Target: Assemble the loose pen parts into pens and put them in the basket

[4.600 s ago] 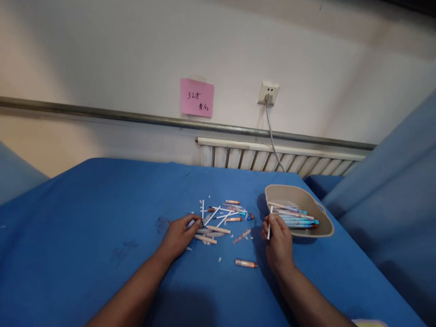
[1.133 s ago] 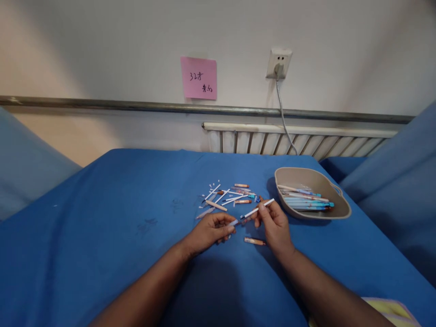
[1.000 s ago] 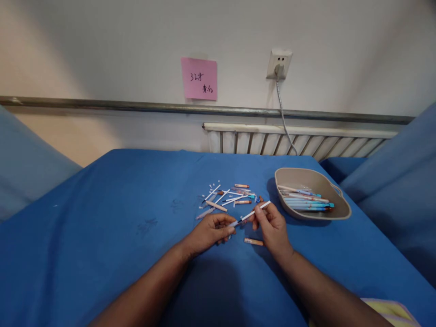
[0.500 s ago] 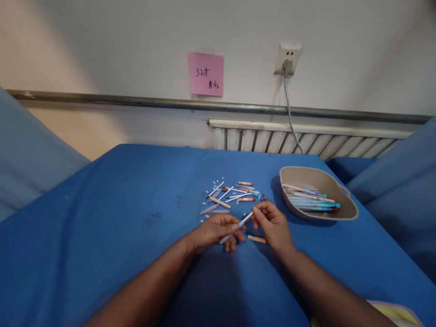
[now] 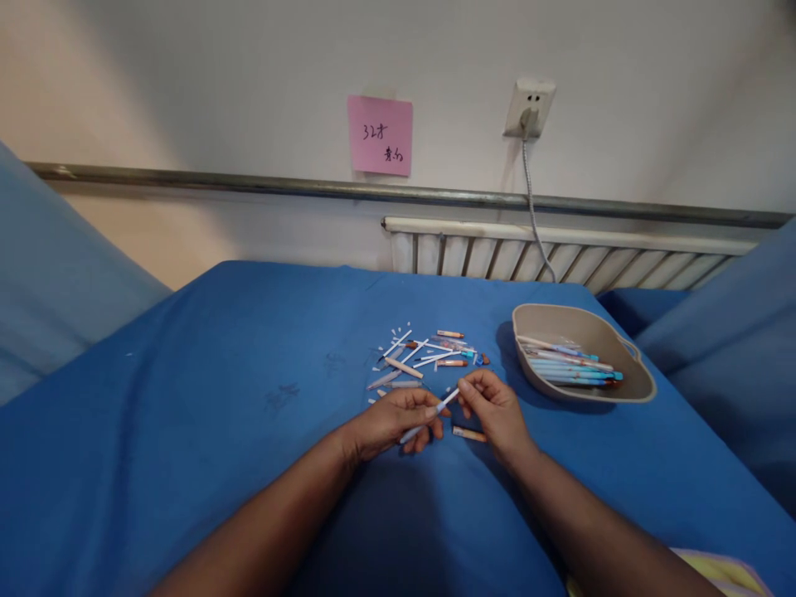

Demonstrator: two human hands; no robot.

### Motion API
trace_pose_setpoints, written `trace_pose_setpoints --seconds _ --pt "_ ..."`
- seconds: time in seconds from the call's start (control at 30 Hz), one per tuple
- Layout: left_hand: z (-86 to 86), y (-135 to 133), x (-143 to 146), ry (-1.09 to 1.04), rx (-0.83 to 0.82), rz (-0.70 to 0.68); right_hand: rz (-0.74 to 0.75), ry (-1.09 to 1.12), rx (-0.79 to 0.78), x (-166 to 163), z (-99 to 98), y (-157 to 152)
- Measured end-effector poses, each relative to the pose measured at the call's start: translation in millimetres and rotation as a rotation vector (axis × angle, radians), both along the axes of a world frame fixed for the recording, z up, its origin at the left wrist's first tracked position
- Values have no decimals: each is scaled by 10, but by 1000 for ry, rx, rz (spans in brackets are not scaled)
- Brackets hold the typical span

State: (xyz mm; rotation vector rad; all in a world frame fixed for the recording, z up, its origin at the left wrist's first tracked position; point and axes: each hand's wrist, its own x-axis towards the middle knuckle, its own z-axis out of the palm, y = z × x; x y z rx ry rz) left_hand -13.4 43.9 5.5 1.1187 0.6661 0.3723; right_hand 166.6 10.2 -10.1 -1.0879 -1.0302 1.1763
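My left hand (image 5: 398, 421) is closed around a pale blue-grey pen barrel (image 5: 410, 434), its rounded end sticking out below the fingers. A thin white refill (image 5: 450, 397) rises from the barrel's upper end. Its far tip is pinched between the thumb and forefinger of my right hand (image 5: 496, 413). How deep the refill sits in the barrel is hidden by my left fingers. On the blue cloth beside my right hand lies a short orange pen part (image 5: 468, 434), partly covered by that hand.
Beyond my hands, loose white refills (image 5: 414, 352), a peach barrel (image 5: 404, 368), orange pen parts (image 5: 452, 362) and tiny white pieces lie scattered. At right stands a beige basket (image 5: 643, 385) holding several pens (image 5: 569, 367). A wall and radiator (image 5: 560, 240) bound the back.
Both hands keep their grip on the barrel and refill, with barely any movement. My left fingers curl slightly closer under the barrel. The whole view has shifted a little.
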Motion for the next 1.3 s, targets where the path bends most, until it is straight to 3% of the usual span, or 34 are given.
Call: trace_pose_setpoints --seconds 0.33,0.47,0.53,0.63,0.73,0.8,0.93,1.07,1.3 --pt "111 -36 26 35 99 -10 -4 -64 51 1 81 -49" --pt "123 15 -22 106 174 -42 -157 18 89 60 111 -21" --pt "170 66 -84 181 293 -51 -250 57 116 109 98 15" --pt "320 138 -207 365 606 -49 -332 88 130 165 47 74" --pt "532 158 -300 579 979 -82 -322 83 127 176 -11 116" --pt "665 120 -316 739 1122 -130 -296 71 123 167 -38 130" --pt "775 -48 -255 1036 1319 -398 -254 59 121 150 -74 135" --pt "709 -143 -172 1064 1514 -697 -215 70 106 137 -103 127" --pt "865 -26 -39 1072 1663 -695 -189 71 132 135 -95 121"
